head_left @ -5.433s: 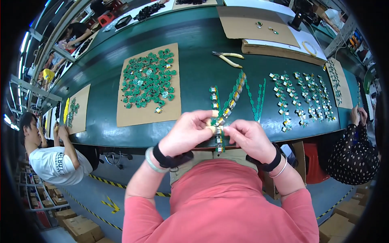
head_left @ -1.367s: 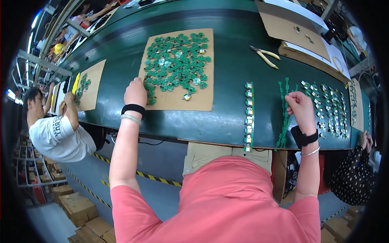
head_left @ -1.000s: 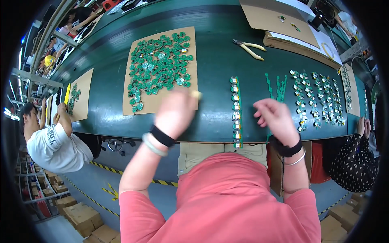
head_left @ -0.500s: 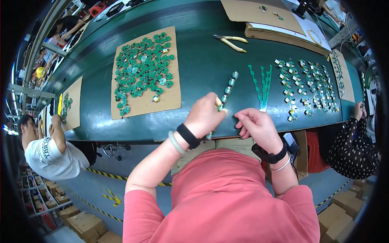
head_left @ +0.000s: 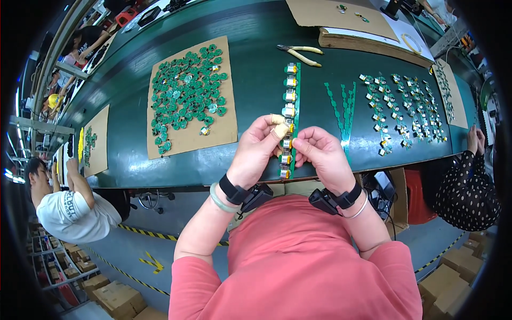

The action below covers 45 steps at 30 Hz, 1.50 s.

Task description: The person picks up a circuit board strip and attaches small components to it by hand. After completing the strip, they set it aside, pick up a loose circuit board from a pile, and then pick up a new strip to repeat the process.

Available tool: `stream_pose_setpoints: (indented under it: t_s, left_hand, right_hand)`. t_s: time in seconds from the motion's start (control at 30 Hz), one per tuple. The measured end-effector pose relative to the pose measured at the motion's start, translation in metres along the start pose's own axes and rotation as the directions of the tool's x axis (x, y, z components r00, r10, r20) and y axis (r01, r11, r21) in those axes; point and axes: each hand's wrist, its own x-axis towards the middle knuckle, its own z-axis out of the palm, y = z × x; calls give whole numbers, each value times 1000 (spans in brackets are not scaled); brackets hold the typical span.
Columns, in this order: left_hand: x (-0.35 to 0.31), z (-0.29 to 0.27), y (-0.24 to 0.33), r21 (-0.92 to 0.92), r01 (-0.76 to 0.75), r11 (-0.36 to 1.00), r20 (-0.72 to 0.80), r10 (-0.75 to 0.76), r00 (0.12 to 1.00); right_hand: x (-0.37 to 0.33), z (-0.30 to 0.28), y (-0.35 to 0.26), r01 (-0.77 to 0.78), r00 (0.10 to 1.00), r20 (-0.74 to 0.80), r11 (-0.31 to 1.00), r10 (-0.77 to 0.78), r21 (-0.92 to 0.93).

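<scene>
Between my hands stands a long green circuit board strip [head_left: 291, 96], its row of small silver and yellow parts facing up. My left hand [head_left: 260, 141] pinches it near the middle from the left, with pale covers on the thumb and a fingertip. From the right, my right hand [head_left: 321, 154] grips the same strip a little lower, thumb against its edge. Just right of it lie several narrow bare green strips [head_left: 348, 109]. Farther right, rows of boards with silver parts [head_left: 380, 114] rest on the green table [head_left: 256, 58].
Left of my hands, a cardboard sheet [head_left: 228, 128] carries many small round green boards [head_left: 186, 88]. Pliers with pale handles [head_left: 301, 55] lie beyond the strip. A cardboard-topped board [head_left: 373, 45] stands at the far right. Co-workers sit left [head_left: 77, 208] and right [head_left: 461, 192].
The strip has turned from edge-on to face up, showing its silver and yellow parts. My right hand has come left and now grips it too.
</scene>
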Motion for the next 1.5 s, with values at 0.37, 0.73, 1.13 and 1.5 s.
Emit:
stream_pose_setpoints:
  t_s: [0.37,0.73,1.13,1.5]
  left_hand:
    - [-7,10,-12,230,-326,917,-78,352,933]
    - [-11,-2,14,-203,16,979,-78,-32,996]
    - [-4,-15,9,-125,-130,984,-74,121,990]
    - [-4,-34,10,39,-118,992,-200,124,972]
  right_hand:
    - [15,16,4,-7,1000,23,998,6,57]
    - [32,23,1,-177,969,218,948,119,265]
    - [45,27,7,-293,935,303,881,183,371]
    - [39,33,9,-201,963,232,943,140,265]
